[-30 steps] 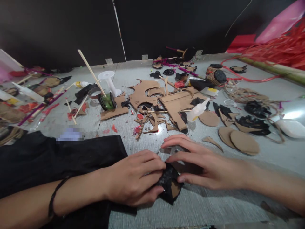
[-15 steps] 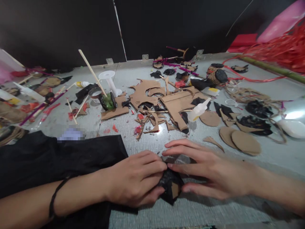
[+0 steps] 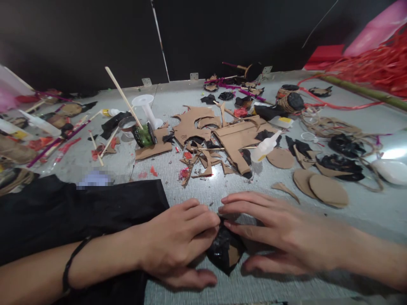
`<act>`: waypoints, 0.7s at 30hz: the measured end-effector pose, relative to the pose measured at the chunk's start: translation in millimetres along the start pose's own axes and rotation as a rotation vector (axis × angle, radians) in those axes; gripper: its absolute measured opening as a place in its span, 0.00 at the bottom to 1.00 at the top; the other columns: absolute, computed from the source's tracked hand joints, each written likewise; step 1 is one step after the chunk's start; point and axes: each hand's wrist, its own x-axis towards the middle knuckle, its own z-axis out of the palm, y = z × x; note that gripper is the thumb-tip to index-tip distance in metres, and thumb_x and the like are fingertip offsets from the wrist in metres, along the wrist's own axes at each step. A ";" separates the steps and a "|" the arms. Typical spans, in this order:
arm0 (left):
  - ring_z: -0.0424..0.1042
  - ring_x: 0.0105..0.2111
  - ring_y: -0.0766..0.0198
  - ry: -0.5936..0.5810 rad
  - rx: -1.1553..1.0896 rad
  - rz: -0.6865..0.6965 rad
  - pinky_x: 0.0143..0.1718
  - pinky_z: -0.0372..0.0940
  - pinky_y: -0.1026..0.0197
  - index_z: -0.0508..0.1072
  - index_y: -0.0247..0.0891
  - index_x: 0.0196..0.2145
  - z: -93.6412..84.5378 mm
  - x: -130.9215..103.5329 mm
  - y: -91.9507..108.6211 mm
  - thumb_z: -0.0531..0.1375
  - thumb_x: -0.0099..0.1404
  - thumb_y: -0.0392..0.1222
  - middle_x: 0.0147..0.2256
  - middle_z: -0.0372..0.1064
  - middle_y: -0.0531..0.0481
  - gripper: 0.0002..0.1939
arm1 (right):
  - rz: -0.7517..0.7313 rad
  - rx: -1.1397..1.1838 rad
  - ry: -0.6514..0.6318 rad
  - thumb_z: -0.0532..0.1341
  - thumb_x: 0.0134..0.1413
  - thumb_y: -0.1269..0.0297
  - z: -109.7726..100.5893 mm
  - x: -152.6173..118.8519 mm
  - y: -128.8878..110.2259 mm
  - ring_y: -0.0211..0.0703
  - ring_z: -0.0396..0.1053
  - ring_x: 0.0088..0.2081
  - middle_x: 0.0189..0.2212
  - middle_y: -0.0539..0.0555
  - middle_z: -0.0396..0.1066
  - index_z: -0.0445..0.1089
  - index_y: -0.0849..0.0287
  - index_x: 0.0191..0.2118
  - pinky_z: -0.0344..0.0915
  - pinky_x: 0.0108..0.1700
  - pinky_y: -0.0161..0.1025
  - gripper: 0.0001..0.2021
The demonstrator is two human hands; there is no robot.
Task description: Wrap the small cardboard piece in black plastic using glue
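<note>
From here I see the black-wrapped cardboard piece (image 3: 222, 250) lying on the surface (image 3: 184, 295) between the two hands. The left hand (image 3: 182, 239) curls its fingers at the near side, thumb set apart; its fingertips are hidden, so I can't tell whether they pinch anything. The right hand (image 3: 280, 233) is spread, a finger at the piece's upper edge. Black sheeting (image 3: 111, 205) lies beneath the left forearm, cut cardboard (image 3: 233, 140) beyond both hands, and cardboard discs (image 3: 329, 190) beyond the right wrist.
</note>
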 end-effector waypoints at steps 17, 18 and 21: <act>0.75 0.35 0.57 0.001 0.106 -0.064 0.42 0.75 0.51 0.78 0.27 0.48 2.1 -1.6 7.4 0.53 0.86 0.48 0.36 0.76 0.45 0.21 | -0.030 -0.051 0.023 0.63 0.76 0.46 1.8 4.3 -9.6 0.60 0.71 0.68 0.58 0.69 0.79 0.79 0.74 0.59 0.70 0.72 0.48 0.29; 0.75 0.35 0.57 0.002 0.105 -0.066 0.42 0.75 0.51 0.78 0.27 0.48 2.0 -1.7 7.1 0.53 0.86 0.49 0.36 0.76 0.45 0.21 | -0.029 -0.051 0.024 0.63 0.76 0.46 1.8 4.0 -9.9 0.60 0.72 0.67 0.58 0.69 0.79 0.79 0.73 0.59 0.70 0.72 0.48 0.29; 0.76 0.36 0.56 -0.001 0.100 -0.071 0.43 0.76 0.51 0.77 0.28 0.49 2.2 -2.6 6.1 0.54 0.85 0.51 0.36 0.76 0.45 0.21 | -0.027 -0.053 0.024 0.64 0.76 0.46 2.3 2.4 -9.4 0.60 0.71 0.68 0.59 0.68 0.79 0.79 0.72 0.58 0.70 0.72 0.49 0.28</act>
